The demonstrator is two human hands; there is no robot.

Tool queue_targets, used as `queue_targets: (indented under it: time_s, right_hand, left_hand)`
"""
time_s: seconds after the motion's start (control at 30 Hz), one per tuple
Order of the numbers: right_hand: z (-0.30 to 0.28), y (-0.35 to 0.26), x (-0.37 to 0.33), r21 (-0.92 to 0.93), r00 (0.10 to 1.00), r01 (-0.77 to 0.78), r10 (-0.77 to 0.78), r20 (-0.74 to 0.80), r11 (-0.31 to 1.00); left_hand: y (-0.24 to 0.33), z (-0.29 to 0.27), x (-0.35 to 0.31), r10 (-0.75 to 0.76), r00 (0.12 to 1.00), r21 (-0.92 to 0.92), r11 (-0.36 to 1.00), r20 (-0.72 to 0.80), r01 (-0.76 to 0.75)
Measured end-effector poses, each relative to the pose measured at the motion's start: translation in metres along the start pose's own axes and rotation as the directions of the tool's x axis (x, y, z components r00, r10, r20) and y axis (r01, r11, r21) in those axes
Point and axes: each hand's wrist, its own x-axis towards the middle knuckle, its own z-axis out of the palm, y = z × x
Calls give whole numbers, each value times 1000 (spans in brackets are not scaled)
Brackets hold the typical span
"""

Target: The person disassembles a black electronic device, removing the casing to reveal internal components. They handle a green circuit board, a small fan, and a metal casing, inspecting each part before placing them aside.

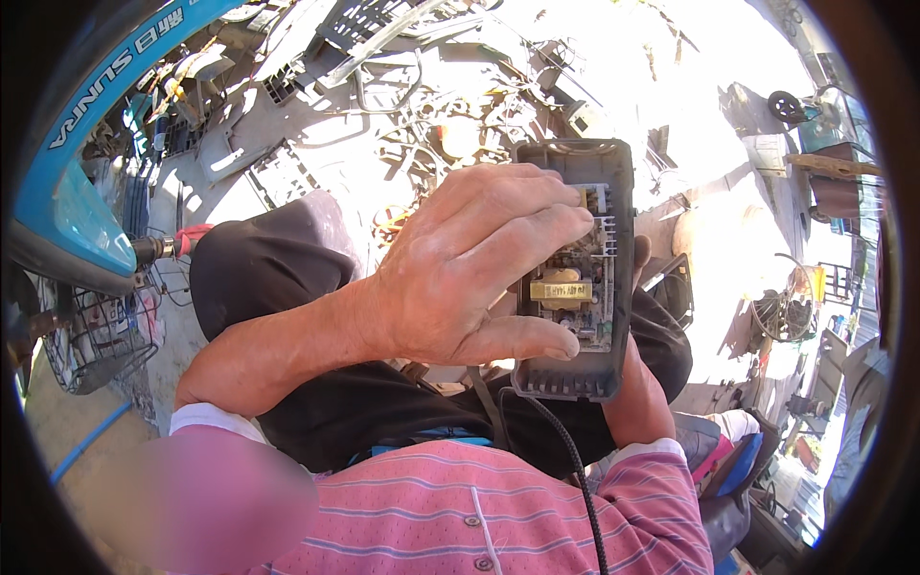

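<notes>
A black plastic charger case [575,385], lidless, is held upright lengthwise above my lap. Inside it sits a dusty circuit board [589,331] with a yellow-wrapped transformer [561,290] and a pale finned heat sink [606,235]. My left hand [470,259] reaches across from the left, palm down. Its fingers stretch over the board's upper part, and the thumb lies apart near the lower end. My right hand [641,253] supports the case from behind and the right; most of it is hidden. A black braided cord [578,450] runs from the case's bottom over my shirt.
Scrap parts and tangled wires [450,134] cover the sunlit ground ahead. A blue vehicle panel [91,216] and a wire basket [81,335] stand at left. A spoked wheel [784,309] lies on the right, and a blue hose [91,441] at lower left.
</notes>
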Motion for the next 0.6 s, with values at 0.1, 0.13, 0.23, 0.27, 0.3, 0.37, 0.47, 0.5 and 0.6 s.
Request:
queue_targets:
  time_s: [0.1,0.13,0.23,0.27,0.3,0.37,0.47,0.5,0.6]
  right_hand:
    - [4,2,3,105,990,-68,54,127,992]
    - [5,0,3,103,989,-87,73,132,991]
    - [0,0,6,137,984,-120,100,148,983]
    - [-6,0,10,122,983,-113,93,160,986]
    - [-9,-1,10,128,980,-115,92,178,985]
    - [-4,-2,11,162,971,-133,96,220,978]
    - [-9,-4,8,88,989,-105,94,117,991]
    - [-11,-5,7,33,995,-86,84,51,996]
    - [-19,-5,11,23,991,-64,61,120,998]
  left_hand:
    - [-2,-8,3,-25,999,31,999,-40,26]
    - [-2,-11,5,-46,998,55,997,-48,48]
    - [-6,-10,3,-181,982,89,978,-61,186]
    - [-3,-7,3,-297,953,-16,955,-55,296]
    - [0,-5,3,-422,906,-170,895,-28,412]
    - [4,-3,4,-631,771,-445,669,84,596]
    - [0,6,0,-643,730,-624,478,230,618]
    - [0,8,0,-644,723,-638,452,250,623]
    - [-1,4,1,-655,710,-560,498,257,662]
